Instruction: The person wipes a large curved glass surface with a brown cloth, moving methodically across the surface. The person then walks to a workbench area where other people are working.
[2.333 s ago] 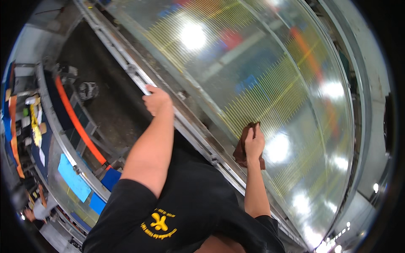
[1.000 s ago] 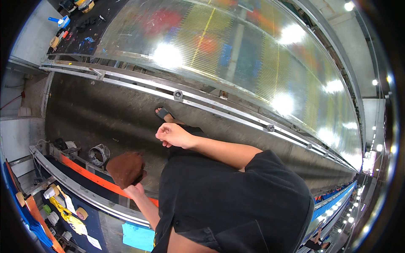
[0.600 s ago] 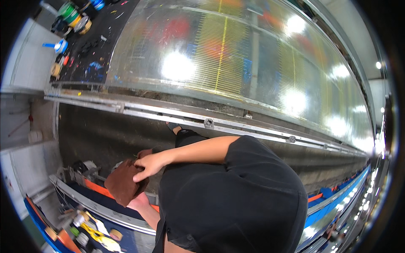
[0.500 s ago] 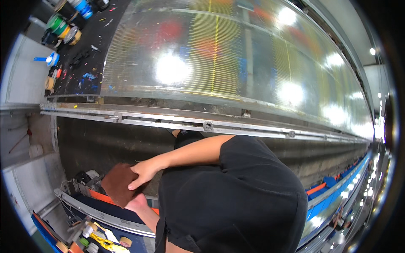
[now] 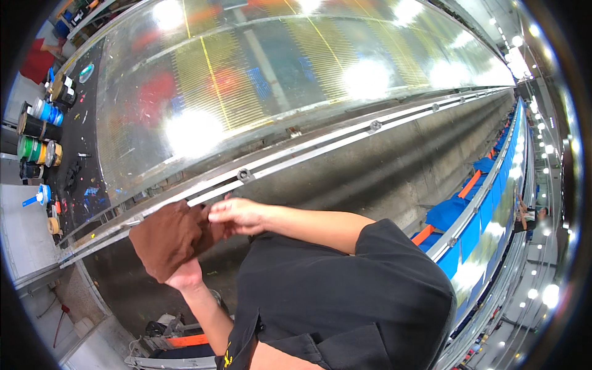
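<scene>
Right fingers (image 5: 224, 211) pinch brown cloth (image 5: 161, 240) — left hand (image 5: 187, 276) under its edge, fingers hidden — floor (image 5: 370, 169) alongside.

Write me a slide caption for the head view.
Left hand holding a brown cloth, right hand pinching its edge, beside a long, glossy table.

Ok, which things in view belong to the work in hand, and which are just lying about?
Belonging to the work:
- brown cloth
- left hand, holding the cloth's lower edge
- right hand, holding its right side

Apparently just lying about, untouched:
- green container
- blue-and-white container
- blue-handled thing
- tan tape roll
</scene>
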The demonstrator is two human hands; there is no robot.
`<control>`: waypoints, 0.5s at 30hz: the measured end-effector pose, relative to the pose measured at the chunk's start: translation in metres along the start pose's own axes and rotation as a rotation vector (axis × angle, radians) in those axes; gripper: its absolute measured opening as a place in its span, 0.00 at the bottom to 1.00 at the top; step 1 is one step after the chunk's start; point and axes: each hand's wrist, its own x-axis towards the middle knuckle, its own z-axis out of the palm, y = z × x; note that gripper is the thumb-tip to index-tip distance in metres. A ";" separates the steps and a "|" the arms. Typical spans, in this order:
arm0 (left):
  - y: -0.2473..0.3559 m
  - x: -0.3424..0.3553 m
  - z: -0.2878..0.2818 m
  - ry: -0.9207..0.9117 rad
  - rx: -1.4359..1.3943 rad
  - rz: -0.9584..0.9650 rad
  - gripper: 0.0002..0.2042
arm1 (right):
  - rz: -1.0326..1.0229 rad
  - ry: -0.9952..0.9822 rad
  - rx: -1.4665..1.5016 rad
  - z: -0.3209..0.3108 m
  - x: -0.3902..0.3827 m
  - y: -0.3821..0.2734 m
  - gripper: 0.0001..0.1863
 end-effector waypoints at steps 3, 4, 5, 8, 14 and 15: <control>-0.034 -0.023 0.002 0.119 -0.020 -0.006 0.32 | -0.217 0.103 0.050 -0.027 -0.052 -0.028 0.07; -0.041 -0.032 0.004 0.107 0.031 0.018 0.32 | -0.270 0.155 0.058 -0.027 -0.066 -0.035 0.07; -0.049 -0.042 0.005 0.092 0.059 -0.003 0.31 | -0.294 0.147 0.041 -0.035 -0.080 -0.044 0.08; -0.070 -0.061 0.000 0.053 0.178 -0.070 0.30 | -0.453 0.146 0.123 -0.047 -0.117 -0.066 0.10; -0.129 -0.072 0.069 0.061 0.413 -0.199 0.27 | -0.534 0.033 0.240 -0.073 -0.198 -0.135 0.29; -0.144 -0.070 0.080 0.058 0.390 -0.214 0.26 | -0.534 0.083 0.251 -0.085 -0.211 -0.146 0.30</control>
